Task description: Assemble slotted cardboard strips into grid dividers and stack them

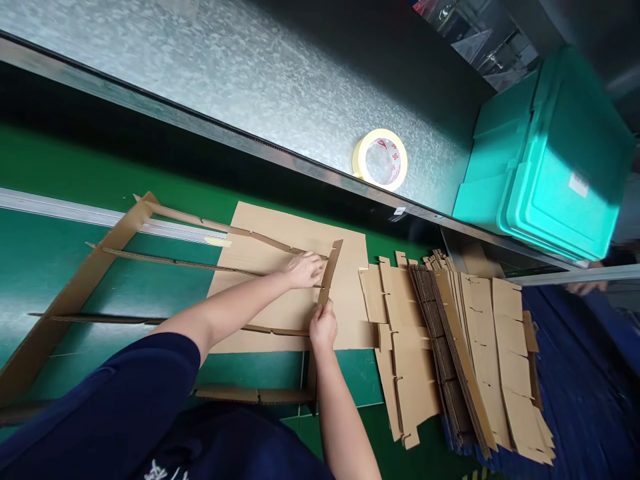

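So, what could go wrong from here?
The cardboard cross strip, gripped by the right hand, might bend if pushed unevenly. The long notched strips, standing on edge, could tip or skew. The tape roll, close to the shelf's edge, might fall if bumped.

Left arm (235, 307) angled forward and rightward, left grip (304, 269) farther out, right forearm (345, 407) extended, right grip (324, 325) curled.

Gaps lie open between slats (227, 395) of the frame (87, 283), though the left forearm (240, 301) crosses some; right of the frame stacked cardboard (467, 347) blocks passage, beyond it the shelf (240, 73).
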{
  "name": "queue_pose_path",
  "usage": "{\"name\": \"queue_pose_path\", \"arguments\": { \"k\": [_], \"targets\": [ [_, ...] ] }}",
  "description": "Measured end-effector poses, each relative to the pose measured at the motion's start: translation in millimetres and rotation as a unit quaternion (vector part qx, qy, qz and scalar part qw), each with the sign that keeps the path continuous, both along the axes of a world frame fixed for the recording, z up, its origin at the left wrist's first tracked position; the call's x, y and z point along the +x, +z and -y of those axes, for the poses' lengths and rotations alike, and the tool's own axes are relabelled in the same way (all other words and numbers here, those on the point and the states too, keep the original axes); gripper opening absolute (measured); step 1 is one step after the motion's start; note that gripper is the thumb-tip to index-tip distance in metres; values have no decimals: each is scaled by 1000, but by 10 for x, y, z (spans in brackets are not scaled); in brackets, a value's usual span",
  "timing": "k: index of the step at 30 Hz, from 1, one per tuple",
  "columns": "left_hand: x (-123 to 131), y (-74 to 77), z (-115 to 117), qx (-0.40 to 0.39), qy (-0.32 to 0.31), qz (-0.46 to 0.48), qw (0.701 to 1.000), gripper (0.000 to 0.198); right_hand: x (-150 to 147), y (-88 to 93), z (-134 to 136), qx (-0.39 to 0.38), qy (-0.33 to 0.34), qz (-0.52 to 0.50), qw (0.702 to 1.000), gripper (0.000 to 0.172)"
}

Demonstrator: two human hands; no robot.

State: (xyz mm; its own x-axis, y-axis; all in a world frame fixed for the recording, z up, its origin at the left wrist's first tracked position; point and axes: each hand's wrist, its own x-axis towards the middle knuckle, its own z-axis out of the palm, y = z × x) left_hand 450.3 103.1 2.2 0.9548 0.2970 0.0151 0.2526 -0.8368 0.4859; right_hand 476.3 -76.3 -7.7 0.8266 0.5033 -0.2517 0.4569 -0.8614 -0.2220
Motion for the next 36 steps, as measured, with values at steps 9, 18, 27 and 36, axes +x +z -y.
{"name": "queue_pose_path", "arguments": {
  "k": [9,18,27,36],
  "targets": [
    [486,-113,-382,1,62,-88,994,73,13,-63,38,-10,18,-7,1000,35],
    [504,-184,-548,2,11,-67,998,79,53,48,-6,-55,30,-21,998,33],
    [551,-185,-503,-17,9,-68,997,74,71,76,-17,-83,28,-14,996,29],
    [493,-162,-469,5,6,-76,997,82,30,-38,22,-62,29,0,998,30]
  ]
}}
